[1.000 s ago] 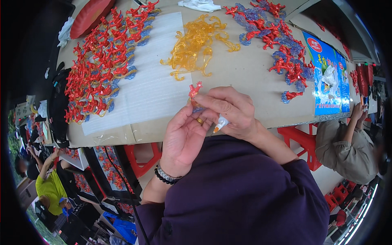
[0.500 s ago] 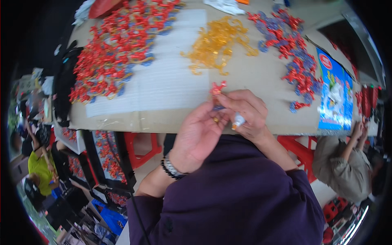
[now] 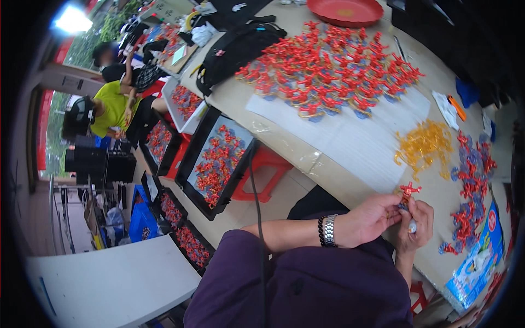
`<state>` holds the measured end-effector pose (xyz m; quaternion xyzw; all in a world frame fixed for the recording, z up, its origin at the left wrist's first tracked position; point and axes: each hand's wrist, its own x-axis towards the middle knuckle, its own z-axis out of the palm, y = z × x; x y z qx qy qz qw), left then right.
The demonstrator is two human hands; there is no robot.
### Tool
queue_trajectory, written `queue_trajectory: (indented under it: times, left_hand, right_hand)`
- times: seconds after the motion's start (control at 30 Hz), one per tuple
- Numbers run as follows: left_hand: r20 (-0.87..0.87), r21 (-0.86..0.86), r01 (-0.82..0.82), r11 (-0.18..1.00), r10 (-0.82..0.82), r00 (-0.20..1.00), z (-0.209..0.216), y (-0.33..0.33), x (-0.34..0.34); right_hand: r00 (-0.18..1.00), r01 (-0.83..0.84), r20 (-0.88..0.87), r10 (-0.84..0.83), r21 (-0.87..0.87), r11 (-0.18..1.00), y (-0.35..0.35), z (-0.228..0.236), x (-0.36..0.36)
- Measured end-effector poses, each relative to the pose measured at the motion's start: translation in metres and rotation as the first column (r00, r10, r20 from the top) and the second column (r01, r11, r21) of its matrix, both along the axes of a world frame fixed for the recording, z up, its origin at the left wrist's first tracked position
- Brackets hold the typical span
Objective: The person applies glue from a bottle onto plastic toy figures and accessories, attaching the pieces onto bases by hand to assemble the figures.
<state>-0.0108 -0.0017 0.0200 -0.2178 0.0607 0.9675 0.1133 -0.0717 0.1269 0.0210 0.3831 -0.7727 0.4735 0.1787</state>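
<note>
Both hands meet over the near edge of the table, around a small red plastic figurine (image 3: 409,189) on a bluish, see-through base. My left hand (image 3: 369,221) is closed, with its fingertips pinching the figurine low down. My right hand (image 3: 421,220) is also closed, its fingers against the base's other side. A small white tube with a narrow tip (image 3: 412,226) is tucked in the right hand; most of it is hidden. Just beyond the hands lies a heap of clear amber-yellow curled plastic pieces (image 3: 424,145). Fingers cover much of the base.
Many red figurines (image 3: 333,71) stand in rows on a white foam sheet (image 3: 350,145). More red and blue figurines (image 3: 470,186) lie at the right, beside a blue package (image 3: 478,259). A black bag (image 3: 240,52), red dish (image 3: 345,11) and filled black tray (image 3: 216,164) are around. Someone in yellow (image 3: 112,106) sits left.
The view has swung to the left, so the table and my hands appear farther right. The figurine and white tube stay in my hands, and the left fingers have closed in around the figurine.
</note>
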Motion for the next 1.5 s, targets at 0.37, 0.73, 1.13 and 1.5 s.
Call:
queue_trajectory:
  times: [0.37, 0.73, 1.13, 1.5]
  left_hand:
    - [0.018, 0.034, -0.01, 0.999, 0.009, 1.0, 0.0, -0.001, -0.003]
    - [0.026, 0.039, -0.026, 0.999, 0.025, 0.999, 0.001, 0.001, -0.001]
    - [0.07, 0.03, -0.027, 0.999, 0.024, 0.997, 0.015, -0.014, 0.007]
    - [0.085, 0.006, -0.041, 0.999, 0.04, 0.996, 0.007, -0.012, 0.008]
  right_hand:
    - [1.0, 0.025, 0.014, -0.025, -0.02, 0.999, -0.007, -0.002, 0.004]
    - [0.999, 0.027, -0.017, -0.027, -0.003, 1.0, -0.008, 0.002, 0.008]
    - [0.991, 0.008, -0.134, -0.004, 0.028, 1.0, -0.012, 0.009, 0.0]
    - [0.995, 0.003, -0.101, 0.003, 0.059, 0.998, -0.007, 0.008, 0.0]
